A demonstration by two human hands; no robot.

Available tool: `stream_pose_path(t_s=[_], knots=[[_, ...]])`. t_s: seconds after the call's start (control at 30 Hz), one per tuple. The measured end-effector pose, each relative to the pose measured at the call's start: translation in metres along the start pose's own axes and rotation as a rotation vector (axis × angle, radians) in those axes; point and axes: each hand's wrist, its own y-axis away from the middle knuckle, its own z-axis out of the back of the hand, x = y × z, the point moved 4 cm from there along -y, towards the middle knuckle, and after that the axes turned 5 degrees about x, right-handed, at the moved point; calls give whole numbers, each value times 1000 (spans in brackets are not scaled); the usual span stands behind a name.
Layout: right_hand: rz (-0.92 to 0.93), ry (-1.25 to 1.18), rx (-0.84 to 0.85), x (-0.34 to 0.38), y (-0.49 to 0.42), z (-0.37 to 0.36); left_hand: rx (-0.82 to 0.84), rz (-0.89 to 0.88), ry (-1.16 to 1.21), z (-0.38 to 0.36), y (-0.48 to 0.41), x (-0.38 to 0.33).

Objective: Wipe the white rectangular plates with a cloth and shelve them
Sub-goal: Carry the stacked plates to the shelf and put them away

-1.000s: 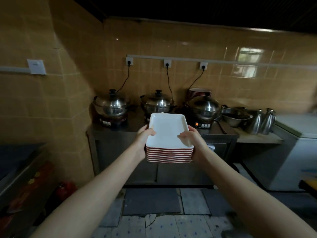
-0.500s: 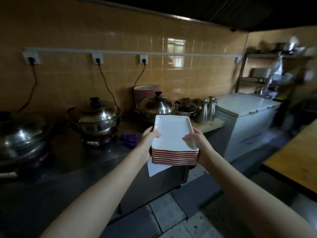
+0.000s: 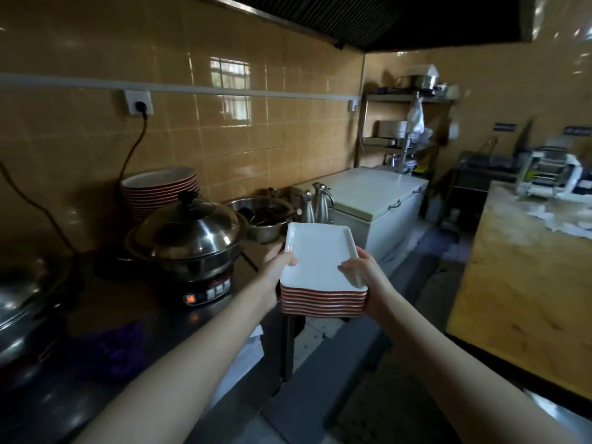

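Observation:
A stack of several white rectangular plates with red-striped edges is held in the air in front of me. My left hand grips its left side, thumb over the top plate's rim. My right hand grips the right side, thumb on the top plate. A purple cloth lies on the dark counter at the lower left. A metal shelf rack stands at the far wall, with plates stacked on one level.
On the counter to my left stand a lidded steel pot, round red-rimmed plates, a steel bowl and two kettles. A white chest freezer follows. A wooden table is on the right; the aisle runs between.
My view has swung right along the counter; the freezer, shelf rack and wooden table have come into sight. Both hands keep the same hold on the plate stack.

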Motion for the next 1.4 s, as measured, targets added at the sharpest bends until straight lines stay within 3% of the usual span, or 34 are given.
stream_pose_path(t_s=[0.47,0.9,1.4], knots=[[74,-23,-321,32,-204,141,282,103,-5,-122,-268,33],[116,21,-601,113,-393,324,555,163,-24,-315,-514,45],[95,15,-647,210,-633,582,582,219,-81,-565,-784,86]])
